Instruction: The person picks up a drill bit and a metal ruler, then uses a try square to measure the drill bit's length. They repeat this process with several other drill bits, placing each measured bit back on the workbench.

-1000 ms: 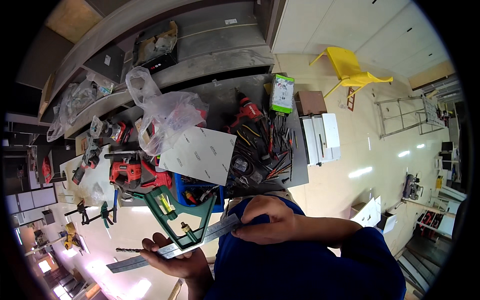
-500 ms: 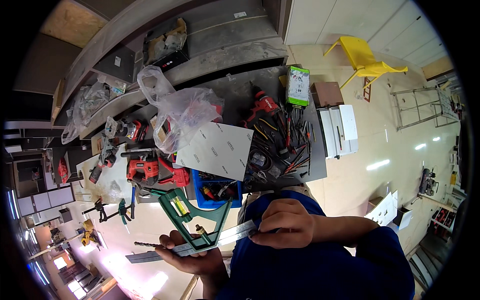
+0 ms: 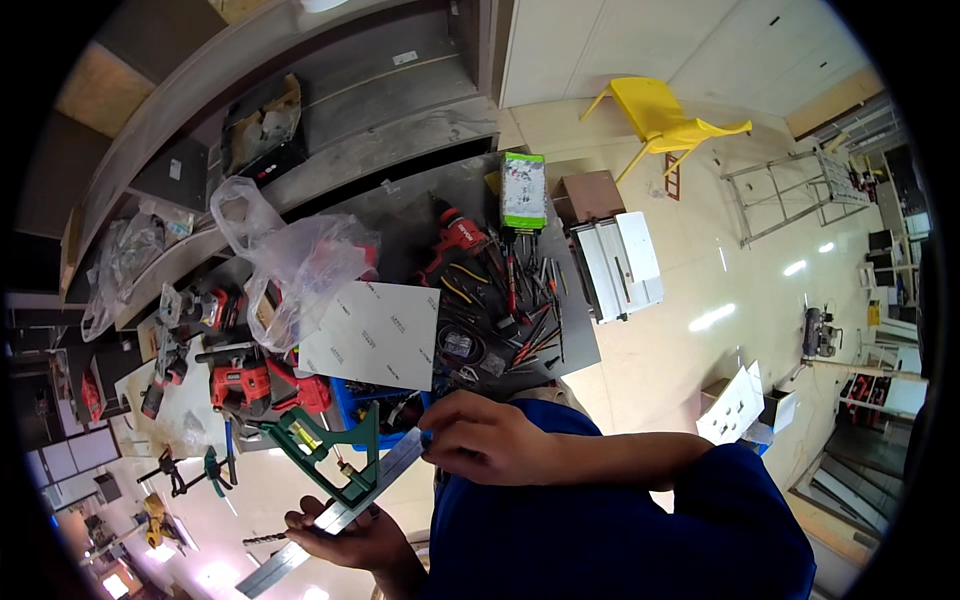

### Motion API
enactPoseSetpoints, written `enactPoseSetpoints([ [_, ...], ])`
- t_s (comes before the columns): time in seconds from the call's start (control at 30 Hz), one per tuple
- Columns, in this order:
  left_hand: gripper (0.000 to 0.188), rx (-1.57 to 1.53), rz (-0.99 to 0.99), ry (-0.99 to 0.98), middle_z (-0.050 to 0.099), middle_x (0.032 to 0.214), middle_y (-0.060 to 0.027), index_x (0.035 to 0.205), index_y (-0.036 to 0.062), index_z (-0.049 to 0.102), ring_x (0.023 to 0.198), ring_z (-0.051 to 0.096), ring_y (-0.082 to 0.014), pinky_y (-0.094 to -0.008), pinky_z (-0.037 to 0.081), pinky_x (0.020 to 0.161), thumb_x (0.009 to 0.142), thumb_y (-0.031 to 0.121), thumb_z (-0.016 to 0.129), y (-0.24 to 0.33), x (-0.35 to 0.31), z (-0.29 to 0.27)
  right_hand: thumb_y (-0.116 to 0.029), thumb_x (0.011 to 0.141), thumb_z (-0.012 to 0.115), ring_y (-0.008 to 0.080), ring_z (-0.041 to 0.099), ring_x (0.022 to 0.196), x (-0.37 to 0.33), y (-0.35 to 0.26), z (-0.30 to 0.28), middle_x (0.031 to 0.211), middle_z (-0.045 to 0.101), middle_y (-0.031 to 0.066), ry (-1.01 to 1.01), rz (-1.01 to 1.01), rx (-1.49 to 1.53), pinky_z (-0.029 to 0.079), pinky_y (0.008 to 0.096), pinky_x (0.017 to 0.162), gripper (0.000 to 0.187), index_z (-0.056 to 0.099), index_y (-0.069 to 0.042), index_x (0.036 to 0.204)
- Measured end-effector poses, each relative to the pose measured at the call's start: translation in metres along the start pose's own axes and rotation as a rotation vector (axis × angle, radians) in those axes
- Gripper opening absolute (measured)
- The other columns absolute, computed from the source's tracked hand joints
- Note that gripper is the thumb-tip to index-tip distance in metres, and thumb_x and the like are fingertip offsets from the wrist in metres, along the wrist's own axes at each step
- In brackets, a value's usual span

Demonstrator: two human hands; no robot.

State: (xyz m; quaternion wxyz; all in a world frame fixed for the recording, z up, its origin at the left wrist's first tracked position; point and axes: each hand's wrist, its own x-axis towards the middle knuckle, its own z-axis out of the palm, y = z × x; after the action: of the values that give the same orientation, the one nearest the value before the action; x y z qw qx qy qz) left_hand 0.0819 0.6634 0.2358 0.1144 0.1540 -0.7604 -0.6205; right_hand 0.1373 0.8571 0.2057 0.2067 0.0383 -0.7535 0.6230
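A combination square with a green head (image 3: 345, 465) and a steel ruler (image 3: 395, 462) is held up in front of my blue shirt, tilted with its right end higher. My left hand (image 3: 350, 540) is closed round the lower part of the ruler, near the head. A dark twist drill bit (image 3: 264, 540) sticks out beside my left fingers. The ruler's upper right end is pinched by my right hand (image 3: 490, 440), its fingers curled. Yellow-green liquid shows in the level vial (image 3: 304, 437) set in the head. Just beyond the square is a blue bin (image 3: 345, 400) with tools in it.
A white printed panel (image 3: 370, 335) lies on the dark workbench (image 3: 580, 350), next to a plastic bag (image 3: 300, 265). A red drill (image 3: 455, 235), pliers and several loose bits crowd its right half. Red power tools (image 3: 240, 385) sit leftward. A yellow chair (image 3: 655, 115) stands far right.
My view has turned, so the bench and panel sit farther left and lower. The combination square is tilted more steeply. Both hands keep their hold on the ruler.
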Motion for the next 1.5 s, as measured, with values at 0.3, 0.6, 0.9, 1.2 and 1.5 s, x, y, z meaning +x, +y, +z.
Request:
enactPoseSetpoints([
  [0.3,0.035,-0.43,-0.166,0.161,0.028,0.074,0.0045,0.081,0.0183,0.03,0.057,0.029,-0.0041,-0.0211,0.021,0.048,0.096,0.047,0.041,-0.007,0.014,0.02,-0.003,0.084,0.065,0.0177,0.062,0.068,-0.015,0.029,0.0,0.082,0.059,0.006,-0.234,0.429,0.255,0.052,0.0297,0.059,0.018,0.055,-0.001,0.098],
  [0.6,0.038,-0.318,-0.111,-0.054,0.034,0.071,0.0043,0.079,0.0163,0.035,0.058,0.031,-0.0072,-0.0246,0.024,0.053,0.092,0.046,0.055,-0.027,0.036,0.014,-0.029,0.1,0.044,0.0068,0.029,0.044,-0.047,0.109,0.001,0.053,0.029,-0.0041,0.058,0.94,1.198,0.024,0.0257,0.04,0.04,0.041,-0.012,0.063],
  [0.9,0.032,-0.166,-0.253,-0.108,0.041,0.067,0.0051,0.081,0.0177,0.042,0.054,0.033,-0.0063,-0.0224,0.025,0.047,0.092,0.043,0.06,-0.041,0.05,-0.008,-0.034,0.094,0.056,0.0107,0.051,0.057,-0.127,0.204,-0.025,0.059,0.051,0.0015,0.109,0.993,0.229,0.041,0.0309,0.052,0.035,0.066,-0.001,0.085],
  [1.2,0.029,0.028,-0.451,-0.39,0.045,0.064,0.0018,0.086,0.0155,0.038,0.047,0.041,-0.0067,-0.022,0.027,0.034,0.092,0.032,0.062,-0.095,0.024,0.009,-0.032,0.091,0.057,0.0119,0.049,0.051,-0.161,0.257,-0.08,0.059,0.05,-0.0009,0.384,1.184,0.544,0.039,0.0301,0.045,0.033,0.058,-0.005,0.073],
  [1.5,0.033,0.176,-0.513,-0.347,0.043,0.063,0.0028,0.082,0.0152,0.039,0.043,0.039,-0.0063,-0.0216,0.026,0.031,0.092,0.038,0.06,-0.106,0.008,0.0,-0.021,0.082,0.066,0.0149,0.056,0.061,-0.161,0.301,-0.121,0.074,0.059,0.0053,0.534,0.858,0.226,0.044,0.0306,0.05,0.02,0.059,-0.003,0.087],
])
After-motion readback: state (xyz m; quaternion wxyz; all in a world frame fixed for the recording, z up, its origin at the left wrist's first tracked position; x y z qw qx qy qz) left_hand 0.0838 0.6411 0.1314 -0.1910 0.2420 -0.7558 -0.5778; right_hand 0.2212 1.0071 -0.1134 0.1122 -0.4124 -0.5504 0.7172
